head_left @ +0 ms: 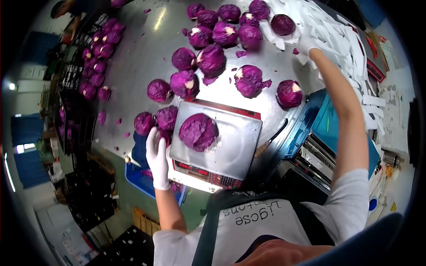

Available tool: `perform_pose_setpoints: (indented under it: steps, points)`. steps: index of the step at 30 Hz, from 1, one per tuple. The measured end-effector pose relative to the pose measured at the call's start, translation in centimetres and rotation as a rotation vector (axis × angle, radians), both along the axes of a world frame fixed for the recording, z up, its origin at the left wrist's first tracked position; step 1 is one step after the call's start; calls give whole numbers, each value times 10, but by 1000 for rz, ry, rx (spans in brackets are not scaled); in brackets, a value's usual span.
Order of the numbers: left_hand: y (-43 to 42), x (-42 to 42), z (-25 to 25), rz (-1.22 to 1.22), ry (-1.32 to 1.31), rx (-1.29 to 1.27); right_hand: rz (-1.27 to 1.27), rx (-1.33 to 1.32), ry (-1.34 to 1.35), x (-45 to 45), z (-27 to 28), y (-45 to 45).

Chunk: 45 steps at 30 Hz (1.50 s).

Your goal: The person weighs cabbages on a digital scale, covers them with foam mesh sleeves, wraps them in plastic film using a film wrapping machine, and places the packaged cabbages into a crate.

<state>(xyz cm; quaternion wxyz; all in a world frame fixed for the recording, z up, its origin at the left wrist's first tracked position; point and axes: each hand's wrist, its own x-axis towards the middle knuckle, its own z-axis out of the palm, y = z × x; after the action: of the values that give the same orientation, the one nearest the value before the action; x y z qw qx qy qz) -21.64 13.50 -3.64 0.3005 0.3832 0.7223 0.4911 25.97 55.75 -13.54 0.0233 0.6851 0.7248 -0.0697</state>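
A purple cabbage (198,132) rests on the metal plate of a red-edged scale (235,148). My left hand (157,158), in a white glove, is left of the scale, its fingers stretched out against a cabbage (165,135) partly hidden behind them. Two more cabbages, one (144,123) and another (167,117), lie just beyond its fingertips. My right hand (306,43), also white-gloved, reaches over a pile of white strips (339,53), near a cabbage (283,25). Its fingers blend into the white strips, so their pose and anything held are unclear.
Several cabbages lie across the metal table (133,57). Crates (75,113) line its left edge, with a person (82,9) beyond. A knife (270,139) lies right of the scale, beside a blue machine (306,126). A blue bin (135,177) stands below my left hand.
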Motion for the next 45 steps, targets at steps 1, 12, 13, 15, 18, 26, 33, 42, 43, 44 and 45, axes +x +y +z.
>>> perform_pose_setpoints:
  steps: [1, 12, 13, 15, 18, 26, 33, 42, 43, 44, 45]
  points:
    - [5, 4, 6, 17, 13, -6, 112, 43, 63, -32, 62, -25]
    - [-14, 82, 36, -140, -440, 354, 529, -112, 1694, -57, 274, -365]
    - [-21, 92, 30, -164, -462, 353, 339, -308, 1748, -62, 253, -371]
    - [-37, 114, 12, -381, -686, 312, 56, -480, 1678, -92, 216, -388]
    - [-72, 143, 13, -590, -878, 251, 121, -593, 1628, -170, 176, -433]
    - [-131, 130, 11, -374, -700, 184, 92, -301, 1532, -197, 96, -505]
    - [-151, 126, -8, -401, -486, 267, 99, 54, 1343, -194, 95, -523]
    - [-130, 107, -13, -363, -1746, -65, 107, -1353, 2124, -156, 86, -541]
    - [-131, 102, -26, -437, -1821, -154, 106, -1289, 2081, -148, 67, -526]
    - [-133, 98, -28, -530, -1766, -274, 104, -1227, 2035, -139, 48, -511]
    - [-135, 94, -31, -628, -1709, -387, -39, -1116, 2189, -148, 68, -505]
